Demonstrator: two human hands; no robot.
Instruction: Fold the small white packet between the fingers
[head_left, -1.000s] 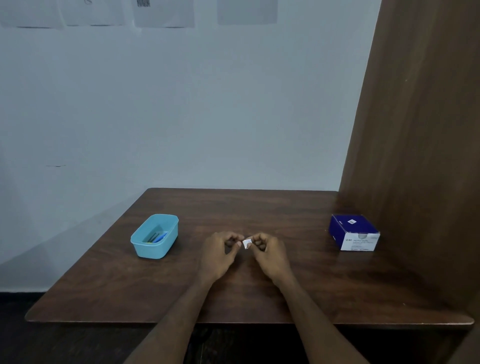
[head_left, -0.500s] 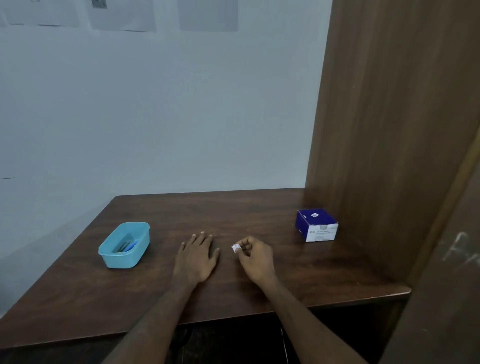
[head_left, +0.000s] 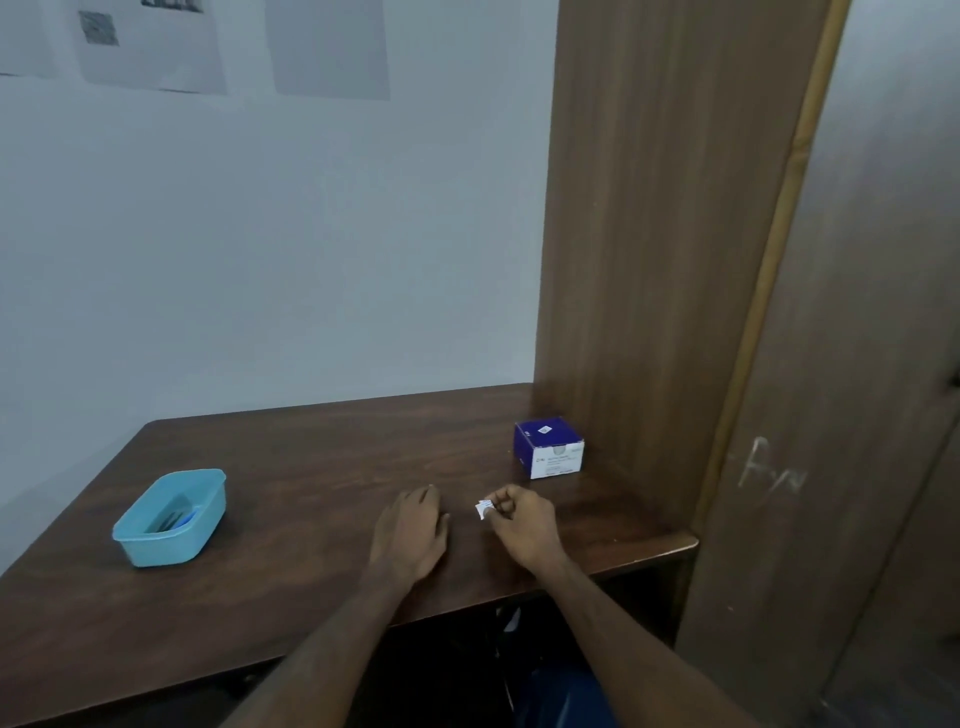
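My right hand (head_left: 519, 525) pinches a small white packet (head_left: 484, 509) between thumb and fingertips, just above the brown wooden table (head_left: 291, 467). My left hand (head_left: 413, 530) lies flat on the table beside it, palm down, fingers relaxed, holding nothing. A blue and white box (head_left: 549, 448) stands on the table beyond my right hand, near the wooden panel. A light blue plastic tub (head_left: 171, 517) with a few thin items inside sits at the left.
A tall wooden panel (head_left: 649, 234) rises at the table's right side, with a wooden door or cabinet (head_left: 857, 415) further right. A pale wall (head_left: 260, 260) with paper sheets stands behind the table. The table's front edge runs close to my forearms.
My left hand let go of the packet and went flat on the table. My right hand alone keeps the packet. The view has swung to the right.
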